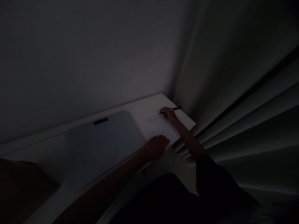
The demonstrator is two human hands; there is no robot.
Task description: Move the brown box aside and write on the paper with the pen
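The scene is very dark. My right hand [168, 114] is closed round a dark pen [174, 109], its tip resting on a white sheet of paper [157, 126] with rows of small written marks. My left hand [157, 147] lies on the near edge of that sheet with its fingers curled, pressing it down. The paper lies at the right end of a white desk [137, 107].
A closed grey laptop or tablet [100, 140] with a small dark label lies to the left of the paper. A plain wall stands behind the desk. Pleated curtains [245, 118] hang close on the right, touching the desk's corner.
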